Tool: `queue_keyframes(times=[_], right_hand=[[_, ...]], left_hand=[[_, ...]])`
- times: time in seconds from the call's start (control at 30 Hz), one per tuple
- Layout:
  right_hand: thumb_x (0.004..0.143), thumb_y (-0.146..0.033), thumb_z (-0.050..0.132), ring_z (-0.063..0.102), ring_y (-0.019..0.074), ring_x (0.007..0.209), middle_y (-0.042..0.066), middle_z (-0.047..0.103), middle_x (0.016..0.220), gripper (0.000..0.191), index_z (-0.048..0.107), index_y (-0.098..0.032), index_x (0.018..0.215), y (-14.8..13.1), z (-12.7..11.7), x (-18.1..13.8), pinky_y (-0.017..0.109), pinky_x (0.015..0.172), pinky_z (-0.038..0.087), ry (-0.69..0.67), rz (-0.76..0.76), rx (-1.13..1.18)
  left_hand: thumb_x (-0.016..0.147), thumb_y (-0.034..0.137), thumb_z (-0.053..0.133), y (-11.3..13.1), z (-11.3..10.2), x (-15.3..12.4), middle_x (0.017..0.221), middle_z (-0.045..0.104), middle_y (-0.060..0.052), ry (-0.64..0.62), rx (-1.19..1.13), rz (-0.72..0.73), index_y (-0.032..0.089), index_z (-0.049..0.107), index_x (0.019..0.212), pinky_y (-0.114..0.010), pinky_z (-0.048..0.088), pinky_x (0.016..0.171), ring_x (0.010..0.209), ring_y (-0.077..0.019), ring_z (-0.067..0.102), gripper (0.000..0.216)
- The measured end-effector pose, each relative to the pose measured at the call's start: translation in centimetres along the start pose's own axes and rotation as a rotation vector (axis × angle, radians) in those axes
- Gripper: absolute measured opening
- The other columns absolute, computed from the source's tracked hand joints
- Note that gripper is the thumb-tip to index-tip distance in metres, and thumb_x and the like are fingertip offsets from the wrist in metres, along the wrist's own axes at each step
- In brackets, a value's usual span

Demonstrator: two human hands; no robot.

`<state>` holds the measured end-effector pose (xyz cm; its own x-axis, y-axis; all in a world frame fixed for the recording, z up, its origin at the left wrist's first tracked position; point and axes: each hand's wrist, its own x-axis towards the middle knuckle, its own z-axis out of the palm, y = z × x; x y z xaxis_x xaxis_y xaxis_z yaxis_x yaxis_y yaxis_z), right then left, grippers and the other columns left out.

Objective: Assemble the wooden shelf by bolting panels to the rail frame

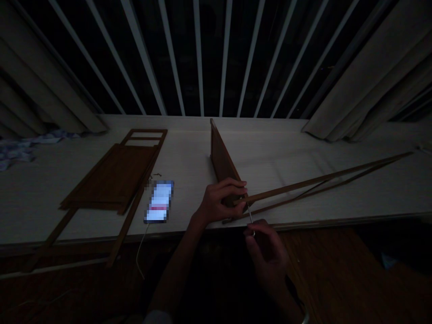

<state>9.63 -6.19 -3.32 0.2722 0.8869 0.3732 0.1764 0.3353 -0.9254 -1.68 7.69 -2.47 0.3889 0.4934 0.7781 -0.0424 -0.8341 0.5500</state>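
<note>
Near the front edge of the pale ledge, my left hand (pixel 221 200) is closed around the corner where a brown wooden panel (pixel 222 157) meets a long wooden frame (pixel 303 183). The panel stands on its edge and the frame stretches away to the right. Just below that joint, my right hand (pixel 266 249) pinches a thin metal hex key (pixel 250 213). Its upper end reaches the frame near my left fingertips; whether it sits in a screw is too dark to tell.
A second wooden frame with a slatted panel (pixel 114 173) lies at the left, its legs overhanging the ledge (pixel 189 153). Beside it are a lit phone (pixel 159 201) with a white cable (pixel 137 252) and several small screws (pixel 157 174). White bars (pixel 199 58) and curtains (pixel 367 76) border the back.
</note>
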Motion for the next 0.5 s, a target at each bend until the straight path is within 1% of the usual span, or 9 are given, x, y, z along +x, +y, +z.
queue_keyframes(times=[0.1,0.2,0.27,0.3,0.4,0.5], right_hand=[[0.080,-0.014,0.057,0.055,0.0136,0.076,0.001,0.058,0.082,0.024,0.055,-0.023,0.102,0.3,0.2,-0.4,0.028,0.070,0.045,0.064,-0.005,-0.056],[0.081,-0.012,0.055,0.058,0.0144,0.078,0.003,0.060,0.084,0.020,0.056,-0.022,0.098,0.5,0.1,-0.4,0.029,0.071,0.047,0.177,-0.041,-0.100],[0.082,-0.011,0.052,0.059,0.0142,0.078,0.002,0.062,0.084,0.019,0.057,-0.022,0.096,0.5,-0.1,-0.2,0.029,0.070,0.048,0.214,-0.073,-0.101],[0.083,-0.011,0.050,0.060,0.0143,0.078,0.003,0.063,0.085,0.018,0.058,-0.023,0.095,0.5,-0.2,-0.1,0.029,0.070,0.048,0.207,-0.085,-0.102],[0.084,-0.012,0.048,0.061,0.0153,0.079,0.004,0.064,0.086,0.019,0.061,-0.023,0.093,0.2,-0.5,0.5,0.030,0.069,0.049,0.130,-0.113,-0.119],[0.083,-0.011,0.049,0.061,0.0158,0.079,0.004,0.065,0.087,0.021,0.062,-0.024,0.095,0.0,-0.6,0.8,0.031,0.069,0.050,0.073,-0.125,-0.125]], left_hand=[[0.066,0.017,0.066,-0.1,0.1,-0.1,0.099,0.064,-0.008,0.002,0.002,-0.001,0.016,0.062,0.094,-0.026,0.054,0.076,0.094,-0.0154,0.063,0.029],[0.065,0.016,0.066,0.0,0.0,0.0,0.099,0.064,-0.009,-0.001,0.003,0.005,0.014,0.062,0.094,-0.026,0.054,0.076,0.094,-0.0155,0.063,0.029],[0.065,0.015,0.066,0.0,0.0,0.1,0.099,0.064,-0.009,0.001,-0.001,0.005,0.014,0.062,0.093,-0.025,0.054,0.075,0.093,-0.0152,0.064,0.028],[0.065,0.016,0.066,0.1,0.0,0.1,0.099,0.064,-0.009,0.003,-0.001,0.007,0.014,0.062,0.093,-0.025,0.054,0.074,0.092,-0.0150,0.064,0.028],[0.065,0.016,0.066,0.1,0.0,0.1,0.097,0.065,-0.008,0.013,0.003,0.021,0.015,0.062,0.092,-0.026,0.054,0.075,0.092,-0.0149,0.064,0.027],[0.065,0.015,0.066,0.0,0.0,0.0,0.097,0.065,-0.009,0.012,0.004,0.017,0.014,0.062,0.092,-0.026,0.054,0.074,0.093,-0.0154,0.063,0.028]])
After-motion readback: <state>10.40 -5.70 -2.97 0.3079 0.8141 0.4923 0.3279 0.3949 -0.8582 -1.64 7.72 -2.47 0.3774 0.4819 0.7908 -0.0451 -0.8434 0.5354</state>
